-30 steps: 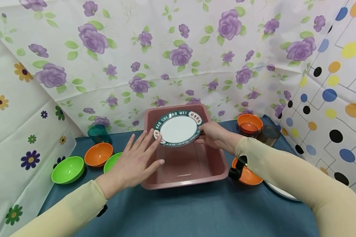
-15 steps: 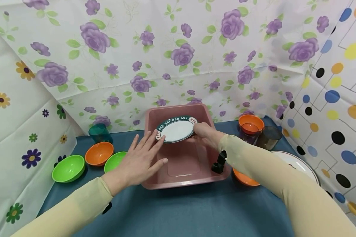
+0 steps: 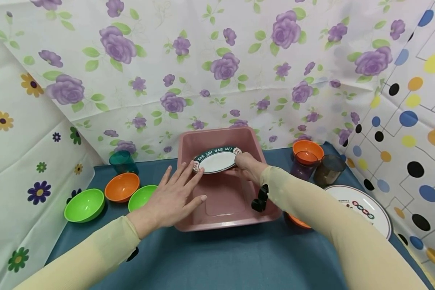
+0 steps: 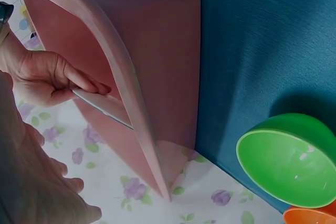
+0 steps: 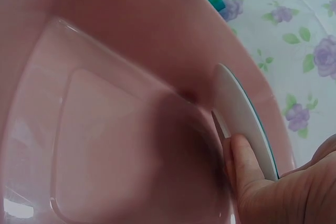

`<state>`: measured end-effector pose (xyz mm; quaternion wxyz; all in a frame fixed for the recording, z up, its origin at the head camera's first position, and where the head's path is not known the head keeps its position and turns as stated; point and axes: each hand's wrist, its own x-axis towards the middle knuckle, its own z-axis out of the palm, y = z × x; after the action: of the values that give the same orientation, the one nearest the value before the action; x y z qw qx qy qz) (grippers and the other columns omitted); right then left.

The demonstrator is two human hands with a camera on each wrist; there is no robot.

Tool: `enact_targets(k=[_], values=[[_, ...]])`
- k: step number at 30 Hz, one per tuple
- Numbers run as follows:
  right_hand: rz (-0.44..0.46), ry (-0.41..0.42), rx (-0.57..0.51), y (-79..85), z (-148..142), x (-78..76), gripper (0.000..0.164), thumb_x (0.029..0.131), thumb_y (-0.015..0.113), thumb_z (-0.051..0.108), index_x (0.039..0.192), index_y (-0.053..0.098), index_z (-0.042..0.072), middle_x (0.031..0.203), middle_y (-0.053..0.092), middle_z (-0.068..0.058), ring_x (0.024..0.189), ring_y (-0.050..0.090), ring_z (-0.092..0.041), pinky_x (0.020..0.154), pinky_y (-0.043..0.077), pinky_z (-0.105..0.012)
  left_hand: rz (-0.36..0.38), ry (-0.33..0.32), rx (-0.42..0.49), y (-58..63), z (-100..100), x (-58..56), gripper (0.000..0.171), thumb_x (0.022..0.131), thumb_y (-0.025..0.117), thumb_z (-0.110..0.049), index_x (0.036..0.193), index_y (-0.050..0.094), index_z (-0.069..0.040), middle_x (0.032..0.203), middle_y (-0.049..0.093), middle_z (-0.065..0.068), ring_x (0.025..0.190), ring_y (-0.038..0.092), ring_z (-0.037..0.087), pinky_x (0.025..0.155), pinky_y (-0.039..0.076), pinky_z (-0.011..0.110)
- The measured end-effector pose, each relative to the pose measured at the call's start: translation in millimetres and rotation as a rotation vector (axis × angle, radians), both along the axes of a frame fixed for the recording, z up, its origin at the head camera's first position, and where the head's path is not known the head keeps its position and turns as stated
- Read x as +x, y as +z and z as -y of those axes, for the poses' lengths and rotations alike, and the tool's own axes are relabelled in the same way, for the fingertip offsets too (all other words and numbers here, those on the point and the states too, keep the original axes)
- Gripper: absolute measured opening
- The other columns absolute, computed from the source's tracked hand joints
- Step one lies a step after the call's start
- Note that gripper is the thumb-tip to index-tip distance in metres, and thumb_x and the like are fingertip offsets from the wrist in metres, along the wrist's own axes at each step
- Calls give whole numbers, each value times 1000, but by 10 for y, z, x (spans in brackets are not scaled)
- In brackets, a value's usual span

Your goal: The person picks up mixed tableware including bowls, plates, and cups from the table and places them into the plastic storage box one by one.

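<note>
Tablecloth (image 3: 217,262): blue, at 6 o'clock.
Left hand (image 3: 170,201): over the rim of the tub (image 3: 222,205) near 9 o'clock, back up, fingers straight and spread toward 1, thumb toward 2, holding nothing; in the wrist views its tips stand apart from the plate (image 3: 217,162).
Green bowl (image 3: 84,206): toward 9 o'clock, beside an orange bowl (image 3: 121,187).
Right hand (image 3: 249,166): clamped on the plate's 3 o'clock edge, fingers against the pale underside, forearm from 4 o'clock.
Plate: inside the tub toward 12, tilted, white face up; long axis nearly 9 to 3, right end slightly higher, lettering along 12. Whether it touches the far wall, I cannot tell.
Dark cup (image 3: 329,170): toward 3 o'clock.
Curtain (image 3: 195,44): floral, behind at 12.
</note>
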<state>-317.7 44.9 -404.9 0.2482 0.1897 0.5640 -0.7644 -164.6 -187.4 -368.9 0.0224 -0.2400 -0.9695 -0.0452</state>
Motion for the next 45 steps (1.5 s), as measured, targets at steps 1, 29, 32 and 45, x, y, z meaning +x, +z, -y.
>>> enact_targets(k=[1, 29, 32, 45], values=[[0, -3, -3, -9, 1, -5, 61, 101, 28, -16, 159, 25, 1, 143, 48, -32, 129, 56, -40, 102, 51, -46, 3, -5, -2, 1, -3, -6, 78, 103, 39, -66, 165, 20, -23, 172, 5, 7, 157, 3, 31, 122, -3, 59], [5, 35, 77, -225, 46, 10, 52, 112, 39, 22, 159, 27, 4, 149, 42, -23, 130, 55, -33, 103, 50, -50, 91, -60, -62, 42, -123, -113, 79, 103, 35, -69, 165, 19, -23, 171, 7, 8, 157, 2, 31, 122, -2, 60], [-4, 56, 101, -218, 41, 32, 55, 112, 39, 27, 160, 25, 5, 155, 35, -22, 135, 49, -35, 108, 45, -52, 84, -60, -64, 38, -124, -113, 79, 102, 35, -69, 165, 20, -23, 171, 8, 8, 157, 3, 32, 122, -1, 60], [-17, 104, 190, -210, -41, 76, 64, 111, 39, 35, 164, 16, 8, 168, 12, -20, 151, 23, -40, 117, 29, -59, 66, -69, -77, 4, -117, -103, 79, 103, 37, -67, 165, 24, -20, 171, 12, 11, 156, 7, 34, 122, 0, 62]])
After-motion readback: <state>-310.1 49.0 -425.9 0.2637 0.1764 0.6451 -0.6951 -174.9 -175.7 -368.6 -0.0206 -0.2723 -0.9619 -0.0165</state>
